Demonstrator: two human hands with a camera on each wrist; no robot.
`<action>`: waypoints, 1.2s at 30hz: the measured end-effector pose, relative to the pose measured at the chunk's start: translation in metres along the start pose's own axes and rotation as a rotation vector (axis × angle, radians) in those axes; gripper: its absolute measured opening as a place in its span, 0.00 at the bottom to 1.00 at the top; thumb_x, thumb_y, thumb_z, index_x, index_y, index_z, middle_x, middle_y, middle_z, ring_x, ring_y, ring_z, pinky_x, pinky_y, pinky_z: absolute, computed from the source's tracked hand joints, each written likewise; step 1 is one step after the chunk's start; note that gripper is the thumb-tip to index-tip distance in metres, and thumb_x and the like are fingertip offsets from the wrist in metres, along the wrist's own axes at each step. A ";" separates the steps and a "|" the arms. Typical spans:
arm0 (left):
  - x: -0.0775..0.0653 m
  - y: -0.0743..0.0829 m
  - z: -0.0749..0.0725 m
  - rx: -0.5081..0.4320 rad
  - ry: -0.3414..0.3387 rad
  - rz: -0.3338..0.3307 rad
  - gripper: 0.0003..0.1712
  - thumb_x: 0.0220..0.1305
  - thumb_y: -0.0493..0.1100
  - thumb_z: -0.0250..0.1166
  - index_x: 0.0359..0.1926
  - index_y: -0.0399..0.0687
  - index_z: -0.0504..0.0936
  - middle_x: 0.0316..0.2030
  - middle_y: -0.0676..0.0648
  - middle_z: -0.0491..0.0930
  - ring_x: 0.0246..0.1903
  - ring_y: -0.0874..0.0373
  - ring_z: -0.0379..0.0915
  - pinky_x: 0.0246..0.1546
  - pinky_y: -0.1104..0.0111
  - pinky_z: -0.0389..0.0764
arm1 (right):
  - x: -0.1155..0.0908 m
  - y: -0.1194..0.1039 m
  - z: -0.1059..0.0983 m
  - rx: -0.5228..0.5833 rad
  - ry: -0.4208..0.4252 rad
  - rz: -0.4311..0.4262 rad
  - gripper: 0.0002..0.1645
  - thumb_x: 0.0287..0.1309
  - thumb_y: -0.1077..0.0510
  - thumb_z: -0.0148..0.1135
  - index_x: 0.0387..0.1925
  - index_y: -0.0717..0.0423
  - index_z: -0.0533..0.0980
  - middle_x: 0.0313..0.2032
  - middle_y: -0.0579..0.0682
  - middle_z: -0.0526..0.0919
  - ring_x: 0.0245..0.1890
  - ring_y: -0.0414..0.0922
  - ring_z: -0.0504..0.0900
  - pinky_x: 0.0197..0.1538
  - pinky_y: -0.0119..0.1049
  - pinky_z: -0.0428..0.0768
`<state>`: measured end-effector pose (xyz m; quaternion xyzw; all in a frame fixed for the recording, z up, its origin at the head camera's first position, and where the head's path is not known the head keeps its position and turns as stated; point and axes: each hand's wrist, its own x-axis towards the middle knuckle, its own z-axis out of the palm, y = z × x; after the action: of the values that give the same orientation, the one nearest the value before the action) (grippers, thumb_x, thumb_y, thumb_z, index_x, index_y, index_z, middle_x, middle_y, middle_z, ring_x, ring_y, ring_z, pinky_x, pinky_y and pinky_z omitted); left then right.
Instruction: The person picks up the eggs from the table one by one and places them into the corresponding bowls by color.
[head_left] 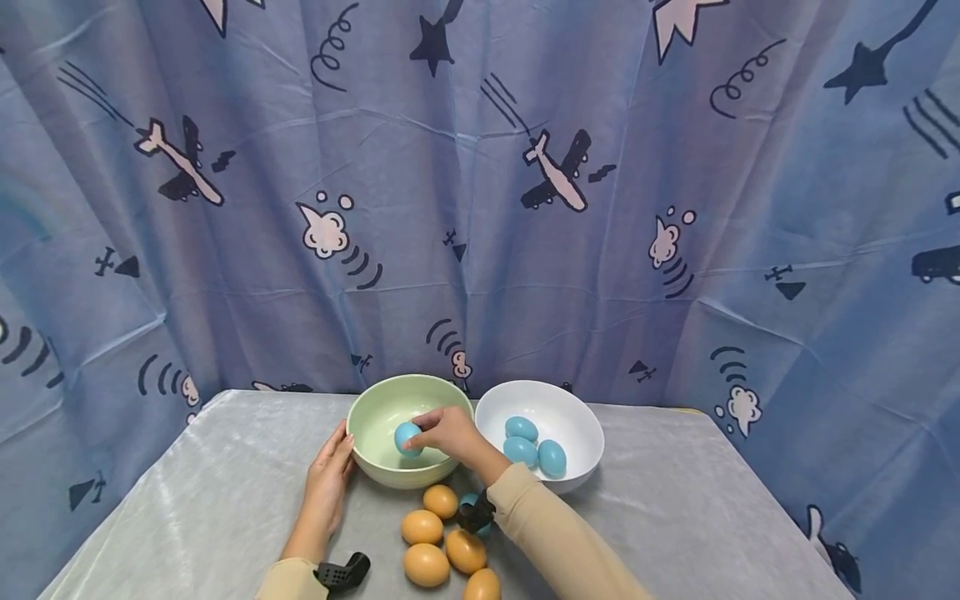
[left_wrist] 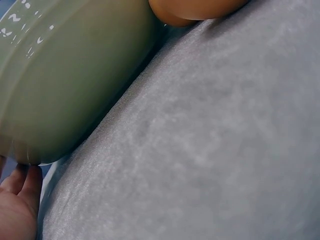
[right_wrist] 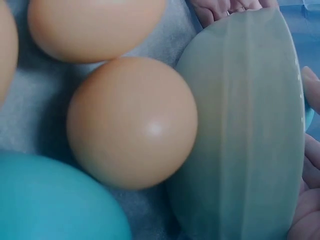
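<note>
The blue egg (head_left: 406,435) is held within the rim of the green bowl (head_left: 397,477). It is judged light, rigid and slippery; a grip around its middle is advised. It is pinched narrowly by the right hand (head_left: 453,435); the green bowl's left outer side is touched by the left hand (head_left: 327,475), fingers extended.

Bowl (left_wrist: 80,80), pale green, glossy: upper left, cut off by the picture's edges; bright glints are shown on its side. Left hand (left_wrist: 19,205): lower left corner, only partly shown; the bowl is touched by its fingertips (left_wrist: 33,175). Egg (left_wrist: 200,9), orange: cropped by the top edge; contact with the bowl cannot be judged. Cloth (left_wrist: 200,140), grey, soft-textured: most of the remaining area is filled by it.
</note>
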<state>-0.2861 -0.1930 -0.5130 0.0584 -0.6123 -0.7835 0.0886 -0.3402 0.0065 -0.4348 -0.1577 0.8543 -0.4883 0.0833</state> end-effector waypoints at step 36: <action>-0.001 0.002 0.000 -0.018 -0.011 0.003 0.34 0.79 0.47 0.49 0.78 0.46 0.50 0.79 0.47 0.48 0.77 0.52 0.46 0.79 0.57 0.53 | -0.002 -0.004 -0.045 0.136 0.060 0.055 0.27 0.47 0.56 0.79 0.50 0.59 0.84 0.47 0.55 0.88 0.45 0.44 0.87 0.49 0.35 0.87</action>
<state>-0.2852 -0.1932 -0.5106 0.0522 -0.6057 -0.7892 0.0869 -0.3509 0.0417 -0.4080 -0.1133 0.8251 -0.5474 0.0814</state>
